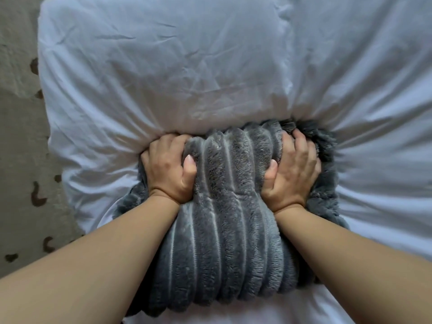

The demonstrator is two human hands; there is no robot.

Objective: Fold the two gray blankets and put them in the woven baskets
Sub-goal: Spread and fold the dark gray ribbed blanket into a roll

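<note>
A gray ribbed plush blanket (229,206) lies folded into a thick bundle on the white bed, right below me. My left hand (167,166) grips its left side, fingers curled under the far edge and thumb pressed on top. On the right side my right hand (293,170) grips the bundle the same way, thumb on the ribs. The fabric is squeezed narrow between the two hands. Only one blanket is in view, and no woven basket shows.
The white duvet (187,66) covers the bed and fills most of the view, wrinkled and pushed in around the blanket. A beige rug with dark brown curved marks (21,136) lies on the floor along the left edge.
</note>
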